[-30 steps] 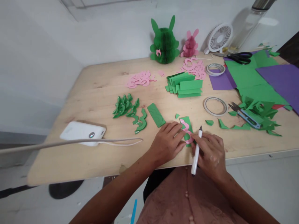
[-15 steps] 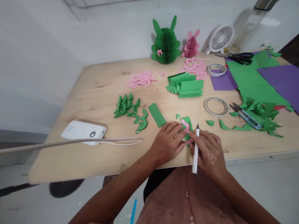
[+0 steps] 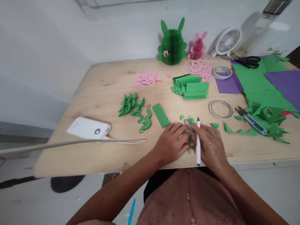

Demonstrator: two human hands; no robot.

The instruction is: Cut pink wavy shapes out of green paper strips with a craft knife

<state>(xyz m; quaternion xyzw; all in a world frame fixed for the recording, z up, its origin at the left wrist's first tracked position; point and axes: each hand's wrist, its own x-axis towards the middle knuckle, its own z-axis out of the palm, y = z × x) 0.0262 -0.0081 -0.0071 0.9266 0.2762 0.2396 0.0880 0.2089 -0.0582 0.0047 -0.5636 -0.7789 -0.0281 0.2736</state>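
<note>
Left end of table [image 3: 100, 90]: smooth white power bank [image 3: 82, 126], rounded corners; scalloped, folded green cutouts [image 3: 127, 106]; flat green rectangle [image 3: 160, 115] with drawn curves. Left hand [image 3: 173, 141], fingers slightly apart, presses small green paper [image 3: 191, 120] under wavy pink template [image 3: 187, 124], near table's front edge, both partly hidden by fingers. Right hand [image 3: 211, 140] clamped around slim white marker [image 3: 198, 142], dark tip pointing away. Farther right: ring-shaped tape roll [image 3: 213, 113], blue-handled snips [image 3: 255, 125] against ragged green scraps [image 3: 273, 116]
</note>
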